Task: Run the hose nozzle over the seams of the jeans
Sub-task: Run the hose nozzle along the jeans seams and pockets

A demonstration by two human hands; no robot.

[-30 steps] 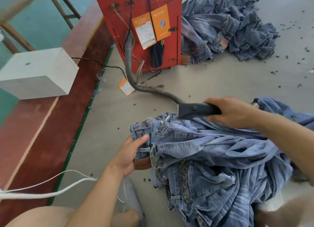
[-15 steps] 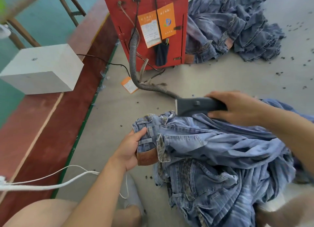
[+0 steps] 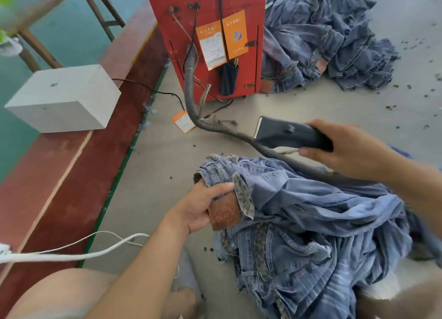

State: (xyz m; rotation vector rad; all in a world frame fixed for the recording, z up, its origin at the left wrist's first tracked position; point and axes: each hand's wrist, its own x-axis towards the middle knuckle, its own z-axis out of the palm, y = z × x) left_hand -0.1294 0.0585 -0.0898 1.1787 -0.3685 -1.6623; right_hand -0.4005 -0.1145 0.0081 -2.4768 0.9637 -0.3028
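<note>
Jeans: top pair (image 3: 299, 194) of the denim heap at 5 o'clock; soft, floppy, probably heavy; best held at the stiff waistband.
Left hand: (image 3: 203, 206) pinching the waistband by its leather patch (image 3: 224, 214).
Right hand: (image 3: 346, 149) wrapped round the hose nozzle (image 3: 284, 133), held clear above the denim.
Hose: (image 3: 191, 89) ribbed, bendy, trailing to the red cabinet (image 3: 208, 5) at 12 o'clock.
Room: bare tabletop (image 3: 155, 175) towards 9 o'clock, its edge beyond.

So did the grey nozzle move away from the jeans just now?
Yes. The nozzle, held in the right hand, has lifted off the jeans and gone up toward the red cabinet; bare floor now shows between nozzle and waistband.
</note>
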